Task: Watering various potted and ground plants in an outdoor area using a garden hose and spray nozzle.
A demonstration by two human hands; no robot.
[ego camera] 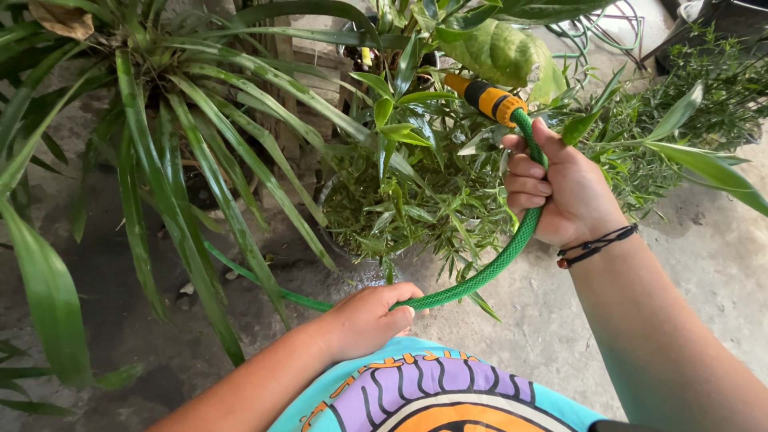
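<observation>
My right hand [560, 192] grips a green garden hose [504, 256] just below its yellow and black nozzle [488, 100], which points up and left into the foliage. The hose curves down and left to my left hand [368, 320], which is closed around it near my body. Beyond that hand the hose runs on left under long leaves. A bushy potted plant [408, 200] with small narrow leaves stands directly in front of the nozzle. I see no water stream.
A large plant with long strap leaves [184, 160] fills the left side. Another feathery green plant [680, 120] stands at right. The concrete floor [704, 248] looks damp and darker at left. Coiled hose [608, 32] lies at the back.
</observation>
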